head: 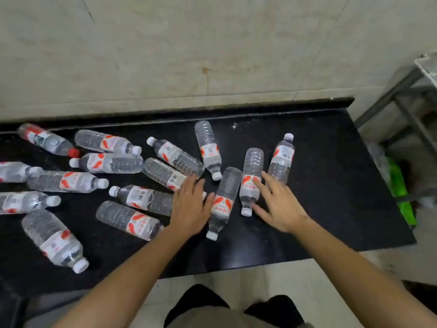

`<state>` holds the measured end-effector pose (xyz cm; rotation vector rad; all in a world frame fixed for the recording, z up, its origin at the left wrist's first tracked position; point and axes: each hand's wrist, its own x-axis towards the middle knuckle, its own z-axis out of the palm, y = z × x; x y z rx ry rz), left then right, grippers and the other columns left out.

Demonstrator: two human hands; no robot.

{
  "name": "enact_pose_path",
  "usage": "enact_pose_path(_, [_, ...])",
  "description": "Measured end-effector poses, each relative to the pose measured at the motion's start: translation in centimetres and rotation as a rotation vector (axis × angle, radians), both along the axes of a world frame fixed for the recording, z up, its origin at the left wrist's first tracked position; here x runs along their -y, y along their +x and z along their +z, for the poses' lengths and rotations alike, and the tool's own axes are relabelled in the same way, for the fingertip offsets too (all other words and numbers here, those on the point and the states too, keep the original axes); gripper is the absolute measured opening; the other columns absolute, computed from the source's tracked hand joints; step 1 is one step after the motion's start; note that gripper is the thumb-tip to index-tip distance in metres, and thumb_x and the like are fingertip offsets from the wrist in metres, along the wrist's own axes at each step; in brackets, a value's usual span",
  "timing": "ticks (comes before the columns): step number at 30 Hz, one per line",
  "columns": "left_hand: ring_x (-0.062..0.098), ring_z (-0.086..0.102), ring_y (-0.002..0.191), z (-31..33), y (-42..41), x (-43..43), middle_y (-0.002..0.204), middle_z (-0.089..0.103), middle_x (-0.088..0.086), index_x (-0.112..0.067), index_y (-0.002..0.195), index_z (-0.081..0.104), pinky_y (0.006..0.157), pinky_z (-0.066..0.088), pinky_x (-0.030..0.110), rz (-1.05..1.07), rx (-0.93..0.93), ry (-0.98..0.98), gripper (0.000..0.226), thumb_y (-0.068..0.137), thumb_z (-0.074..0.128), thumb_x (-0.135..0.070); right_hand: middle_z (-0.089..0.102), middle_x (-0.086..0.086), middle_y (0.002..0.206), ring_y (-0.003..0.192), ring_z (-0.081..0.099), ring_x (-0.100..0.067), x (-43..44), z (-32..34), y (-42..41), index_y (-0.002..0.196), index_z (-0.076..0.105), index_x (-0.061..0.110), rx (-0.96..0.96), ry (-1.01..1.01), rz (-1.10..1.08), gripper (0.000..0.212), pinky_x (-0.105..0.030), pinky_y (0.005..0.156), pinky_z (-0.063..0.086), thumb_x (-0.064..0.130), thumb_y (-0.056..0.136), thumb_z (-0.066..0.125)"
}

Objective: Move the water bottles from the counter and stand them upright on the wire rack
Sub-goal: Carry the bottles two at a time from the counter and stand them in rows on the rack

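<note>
While looking down from head height, shows a black counter strewn with clear water bottles, all lying on their sides, most with white caps and red-and-white labels. Sets the left hand palm down, fingers straight and relaxed, grasping nothing, fingertips over the end of one lying bottle, thumb against the label of the bottle between the hands. Sets the right hand just beside, fingers spread and unclenched, forefinger resting on the label of a second bottle, thumb near its white cap, no closed grip. Lays a third bottle at the far side of the right fingers; touching or just apart, cannot tell. Leaves bare counter from that bottle out to the right-hand edge, and a bare strip along the near edge below the hands. Crowds the left half with bottles, several touching or overlapping, among them a red-capped bottle at the back. Closes the back edge with a pale wall. Cuts off two bottles at the left border and hides parts of two more beneath the left hand and forearm. Crops the wire rack at the upper right corner, beyond the counter's end, blurred, above a grey metal frame; contents impossible to make out. Blurs a green object low beside that frame, too soft to name.
</note>
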<state>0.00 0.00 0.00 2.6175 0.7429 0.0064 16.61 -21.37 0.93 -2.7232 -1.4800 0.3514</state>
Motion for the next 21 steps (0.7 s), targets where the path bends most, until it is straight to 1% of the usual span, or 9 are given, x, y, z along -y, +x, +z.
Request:
enact_pose_path(3, [0.035, 0.034, 0.144, -1.6, 1.6, 1.6, 0.155, 0.04, 0.016, -0.009, 0.146, 0.043, 0.112, 0.034, 0.052, -0.031, -0.119, -0.069, 0.082, 0.092, 0.021, -0.067, 0.031, -0.019, 0.162, 0.146, 0.036, -0.037, -0.5, -1.8, 1.5, 0.155, 0.037, 0.011, -0.036, -0.008, 0.068, 0.067, -0.053, 0.115, 0.038, 0.038, 0.096, 0.056])
enact_pose_path(6, [0.033, 0.048, 0.13, -3.2, 2.4, 3.4, 0.137, 0.057, 0.01, -0.012, 0.142, 0.047, 0.098, 0.044, 0.049, -0.011, -0.219, -0.008, 0.094, 0.079, 0.033, -0.082, 0.036, -0.023, 0.159, 0.144, 0.04, -0.04, -1.2, -3.9, 3.9, 0.153, 0.041, 0.006, 0.011, -0.051, 0.222, 0.079, -0.054, 0.115, 0.038, 0.018, 0.081, 0.071])
enact_pose_path(8, [0.032, 0.054, 0.124, -4.0, 2.9, 4.1, 0.136, 0.058, 0.01, -0.014, 0.144, 0.043, 0.097, 0.046, 0.048, 0.058, -0.241, -0.037, 0.099, 0.073, 0.048, -0.083, 0.028, -0.022, 0.163, 0.15, 0.03, -0.037, -2.3, -4.5, 5.5, 0.156, 0.034, 0.007, 0.041, -0.046, 0.296, 0.087, -0.052, 0.119, 0.028, 0.011, 0.078, 0.072])
enact_pose_path(10, [0.031, 0.052, 0.127, -4.4, 3.3, 4.8, 0.143, 0.051, 0.009, -0.019, 0.152, 0.028, 0.101, 0.046, 0.048, 0.149, -0.279, -0.143, 0.103, 0.073, 0.062, -0.076, 0.007, -0.016, 0.169, 0.157, 0.009, -0.031, -3.5, -5.2, 6.6, 0.161, 0.014, 0.01, 0.057, -0.155, 0.365, 0.091, -0.049, 0.124, 0.014, 0.012, 0.086, 0.066])
enact_pose_path(11, [0.032, 0.051, 0.128, -4.4, 3.3, 5.3, 0.145, 0.049, 0.009, -0.022, 0.155, 0.02, 0.101, 0.047, 0.048, 0.193, -0.293, -0.19, 0.104, 0.075, 0.067, -0.07, 0.001, -0.015, 0.17, 0.157, 0.003, -0.029, -3.9, -5.7, 7.2, 0.162, 0.008, 0.011, 0.076, -0.201, 0.395, 0.093, -0.049, 0.124, 0.012, 0.013, 0.089, 0.065])
enact_pose_path(13, [0.033, 0.051, 0.125, -4.3, 3.2, 6.1, 0.142, 0.049, 0.009, -0.028, 0.157, 0.011, 0.096, 0.048, 0.048, 0.262, -0.293, -0.247, 0.101, 0.081, 0.07, -0.058, 0.014, -0.016, 0.169, 0.156, 0.014, -0.031, -4.1, -6.4, 8.1, 0.161, 0.016, 0.009, 0.133, -0.178, 0.45, 0.096, -0.051, 0.12, 0.024, 0.014, 0.084, 0.073])
enact_pose_path(16, [0.033, 0.053, 0.121, -4.1, 3.6, 6.6, 0.138, 0.051, 0.009, -0.032, 0.157, 0.011, 0.094, 0.05, 0.047, 0.347, -0.266, -0.3, 0.098, 0.082, 0.073, -0.047, 0.05, -0.019, 0.147, 0.137, 0.047, -0.036, -3.9, -7.1, 9.1, 0.149, 0.047, 0.007, 0.184, -0.037, 0.503, 0.09, -0.052, 0.109, 0.042, 0.012, 0.067, 0.085])
enact_pose_path(19, [0.029, 0.061, 0.118, -3.2, 4.3, 6.3, 0.137, 0.058, 0.007, -0.031, 0.154, 0.022, 0.095, 0.051, 0.043, 0.418, -0.255, -0.322, 0.093, 0.079, 0.077, -0.041, 0.059, -0.018, 0.129, 0.12, 0.057, -0.037, -3.9, -6.4, 10.1, 0.133, 0.06, 0.011, 0.22, 0.105, 0.568, 0.074, -0.054, 0.104, 0.046, 0.014, 0.064, 0.086])
enact_pose_path(21, [0.028, 0.062, 0.116, -2.1, 4.5, 5.6, 0.132, 0.062, 0.005, -0.028, 0.151, 0.029, 0.092, 0.052, 0.042, 0.457, -0.232, -0.255, 0.088, 0.078, 0.078, -0.038, 0.06, -0.016, 0.122, 0.113, 0.057, -0.036, -3.4, -6.1, 10.3, 0.126, 0.064, 0.013, 0.15, 0.217, 0.494, 0.069, -0.054, 0.098, 0.049, 0.013, 0.061, 0.086])
